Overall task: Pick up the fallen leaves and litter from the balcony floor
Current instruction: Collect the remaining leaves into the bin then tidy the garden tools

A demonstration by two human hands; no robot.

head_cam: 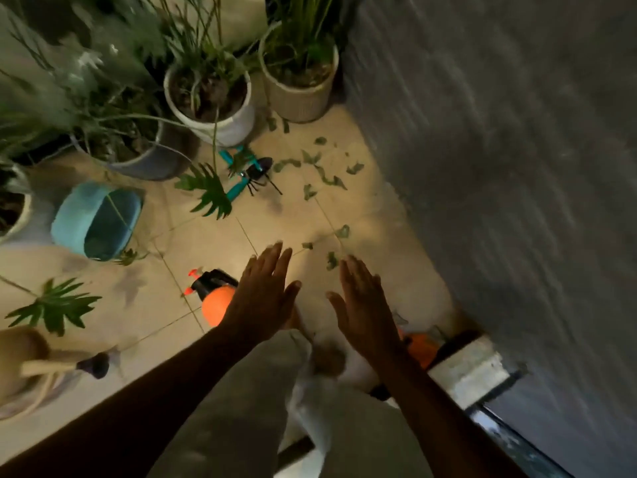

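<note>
Left hand [265, 291], right hand [362, 305] flat, sprayer [215, 303] half hidden, leaves [343, 231] blurred

A single wide-angle head camera looks steeply down at the floor [344, 208]. The frame is rolled: the wall [499, 167] runs diagonally at right. The left hand [265, 291] and right hand [362, 305] lie nearest the lens; the pots [234, 122] lie farthest, at top.

The left hand [262, 298] hides part of the round orange plastic spray bottle [213, 307]. The rough grey wall [499, 167] is smeared with blur. The tan watering can [24, 367] is cut off at the left edge.
</note>
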